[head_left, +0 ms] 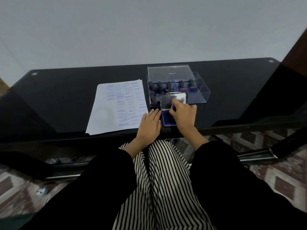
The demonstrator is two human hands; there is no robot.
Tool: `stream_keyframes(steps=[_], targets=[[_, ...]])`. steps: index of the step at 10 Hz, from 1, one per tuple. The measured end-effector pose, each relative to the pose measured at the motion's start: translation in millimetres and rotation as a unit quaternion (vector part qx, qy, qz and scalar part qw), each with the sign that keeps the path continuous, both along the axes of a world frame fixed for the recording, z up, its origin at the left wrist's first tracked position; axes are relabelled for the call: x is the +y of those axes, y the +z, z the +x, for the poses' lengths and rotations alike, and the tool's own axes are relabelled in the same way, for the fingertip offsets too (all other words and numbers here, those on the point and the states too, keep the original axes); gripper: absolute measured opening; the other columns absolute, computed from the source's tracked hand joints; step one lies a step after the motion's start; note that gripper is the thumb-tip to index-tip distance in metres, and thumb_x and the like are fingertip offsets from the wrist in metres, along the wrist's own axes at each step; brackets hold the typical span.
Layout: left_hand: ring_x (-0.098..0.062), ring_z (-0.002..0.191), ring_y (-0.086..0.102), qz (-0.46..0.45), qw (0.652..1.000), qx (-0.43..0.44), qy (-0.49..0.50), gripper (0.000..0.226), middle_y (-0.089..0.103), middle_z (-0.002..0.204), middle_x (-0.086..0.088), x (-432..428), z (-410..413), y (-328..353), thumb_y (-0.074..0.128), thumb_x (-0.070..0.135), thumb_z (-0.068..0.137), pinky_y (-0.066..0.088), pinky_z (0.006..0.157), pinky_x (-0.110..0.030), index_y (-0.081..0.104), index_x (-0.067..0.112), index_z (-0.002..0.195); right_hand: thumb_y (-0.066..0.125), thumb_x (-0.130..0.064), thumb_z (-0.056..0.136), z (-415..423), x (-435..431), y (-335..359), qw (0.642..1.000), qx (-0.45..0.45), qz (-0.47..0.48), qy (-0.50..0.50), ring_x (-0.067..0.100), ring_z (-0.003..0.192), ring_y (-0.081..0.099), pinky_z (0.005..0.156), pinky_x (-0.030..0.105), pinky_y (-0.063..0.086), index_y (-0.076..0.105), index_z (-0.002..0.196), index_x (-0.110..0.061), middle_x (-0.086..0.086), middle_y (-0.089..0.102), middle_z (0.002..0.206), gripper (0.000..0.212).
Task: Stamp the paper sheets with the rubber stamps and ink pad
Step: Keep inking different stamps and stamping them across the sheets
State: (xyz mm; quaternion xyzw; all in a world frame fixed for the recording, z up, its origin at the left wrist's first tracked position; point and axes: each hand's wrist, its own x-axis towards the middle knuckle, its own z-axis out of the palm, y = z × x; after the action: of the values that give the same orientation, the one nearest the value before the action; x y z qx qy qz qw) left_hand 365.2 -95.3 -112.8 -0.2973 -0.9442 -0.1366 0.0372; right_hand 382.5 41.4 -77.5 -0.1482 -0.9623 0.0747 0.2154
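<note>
I see the left hand (150, 122) flat, fingers straight, across the right edge of the paper sheets (114, 112). The right hand (182, 115) curls around a mostly hidden rubber stamp (174, 107) over the open ink pad (166, 121), close to the near edge of the table (232, 90). There is open room to the right.

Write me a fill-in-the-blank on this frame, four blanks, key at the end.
The open lid of the ink pad reads ___.
The paper sheets lie to the ___ of the ink pad.
Their prints are ___.
The hand pinching a stamp over the pad is the person's ___ one.
Missing: Artline, left, blue, right.
</note>
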Motion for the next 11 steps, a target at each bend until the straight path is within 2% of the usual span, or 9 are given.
stream_keyframes(steps=[2, 3, 4, 5, 6, 7, 8, 10, 11], targets=[[-0.016, 0.146, 0.01, 0.003, 1.0, -0.006, -0.002, 0.048, 0.018, 0.157, -0.002, 0.1, 0.2, 1.2, 0.022, 0.023, 0.102, 0.004, 0.118, -0.034, 0.019, 0.011, 0.148, 0.049, -0.02, 0.091, -4.5, 1.4, 1.2, 1.0, -0.008, -0.022, 0.003, 0.029, 0.072, 0.062, 0.079, 0.036, 0.035, 0.057, 0.099, -0.015, 0.009, 0.066, 0.073, 0.012], [-0.016, 0.146, 0.01, -0.002, 1.0, -0.003, 0.0, 0.048, 0.018, 0.157, -0.002, 0.1, 0.4, 0.5, 0.022, 0.023, 0.102, 0.003, 0.118, -0.033, 0.018, 0.012, 0.148, 0.061, -0.015, 0.079, 5.9, 1.0, -15.4, 0.992, 0.123, 0.017, 0.001, 0.021, 0.05, 0.055, 0.061, 0.03, 0.035, 0.058, 0.077, -0.015, 0.0, 0.056, 0.051, 0.004], [-0.016, 0.146, 0.009, -0.007, 1.0, 0.003, 0.003, 0.048, 0.018, 0.157, -0.001, 0.7, 0.2, -0.2, 0.021, 0.023, 0.102, 0.003, 0.119, -0.033, 0.017, 0.012, 0.148, 0.052, -0.02, 0.079, 18.5, 1.4, -26.9, 0.98, 0.19, 0.054, -0.004, 0.012, 0.047, 0.049, 0.056, 0.025, 0.035, 0.056, 0.07, -0.019, -0.006, 0.052, 0.049, 0.01], [-0.016, 0.146, 0.01, -0.008, 1.0, 0.008, 0.005, 0.048, 0.018, 0.157, -0.001, 1.2, 0.3, -1.3, 0.021, 0.024, 0.102, 0.004, 0.119, -0.033, 0.017, 0.012, 0.148, 0.061, -0.018, 0.077, 16.6, 1.6, -25.1, 0.981, 0.19, 0.049, -0.004, 0.014, 0.046, 0.05, 0.057, 0.025, 0.036, 0.057, 0.071, -0.018, -0.006, 0.052, 0.049, 0.007], [-0.016, 0.146, 0.01, -0.007, 1.0, 0.01, 0.006, 0.048, 0.018, 0.157, -0.001, 1.3, 0.8, -1.2, 0.022, 0.023, 0.102, 0.004, 0.119, -0.033, 0.018, 0.012, 0.148, 0.065, -0.016, 0.079, 8.2, 0.0, -11.9, 0.995, 0.103, 0.019, -0.002, 0.021, 0.051, 0.055, 0.063, 0.03, 0.036, 0.059, 0.081, -0.015, 0.001, 0.057, 0.052, 0.006], [-0.016, 0.146, 0.011, -0.003, 1.0, 0.01, 0.004, 0.048, 0.019, 0.156, -0.002, 0.4, 0.3, -0.5, 0.022, 0.022, 0.102, 0.004, 0.118, -0.034, 0.019, 0.011, 0.148, 0.046, -0.021, 0.093, -2.7, -0.9, 4.1, 1.0, -0.023, -0.016, 0.001, 0.029, 0.074, 0.062, 0.081, 0.036, 0.034, 0.056, 0.102, -0.015, 0.009, 0.067, 0.076, 0.015], [-0.017, 0.146, 0.011, -0.001, 1.0, 0.004, 0.002, 0.048, 0.019, 0.156, -0.003, 1.0, 0.8, -0.1, 0.023, 0.022, 0.102, 0.005, 0.118, -0.034, 0.02, 0.011, 0.148, 0.043, -0.022, 0.094, -6.8, 0.8, 6.8, 0.999, -0.042, -0.006, -0.01, 0.029, 0.079, 0.062, 0.085, 0.036, 0.034, 0.055, 0.105, -0.016, 0.009, 0.068, 0.082, 0.017], [-0.016, 0.146, 0.011, -0.001, 1.0, 0.001, 0.001, 0.048, 0.018, 0.157, -0.002, 1.0, 0.4, 0.7, 0.022, 0.023, 0.102, 0.005, 0.119, -0.033, 0.019, 0.012, 0.148, 0.052, -0.018, 0.091, 1.3, -0.1, -7.4, 0.999, 0.043, -0.022, -0.002, 0.027, 0.064, 0.06, 0.07, 0.033, 0.03, 0.057, 0.091, -0.014, 0.007, 0.063, 0.066, 0.007], [-0.016, 0.146, 0.01, -0.006, 1.0, 0.002, 0.003, 0.048, 0.017, 0.157, -0.001, 0.4, 0.2, 0.5, 0.021, 0.023, 0.102, 0.004, 0.119, -0.033, 0.017, 0.012, 0.148, 0.072, -0.011, 0.072, 6.2, 0.0, -17.5, 0.99, 0.143, 0.012, -0.005, 0.02, 0.043, 0.051, 0.057, 0.028, 0.034, 0.057, 0.071, -0.014, 0.0, 0.051, 0.046, 0.015]])
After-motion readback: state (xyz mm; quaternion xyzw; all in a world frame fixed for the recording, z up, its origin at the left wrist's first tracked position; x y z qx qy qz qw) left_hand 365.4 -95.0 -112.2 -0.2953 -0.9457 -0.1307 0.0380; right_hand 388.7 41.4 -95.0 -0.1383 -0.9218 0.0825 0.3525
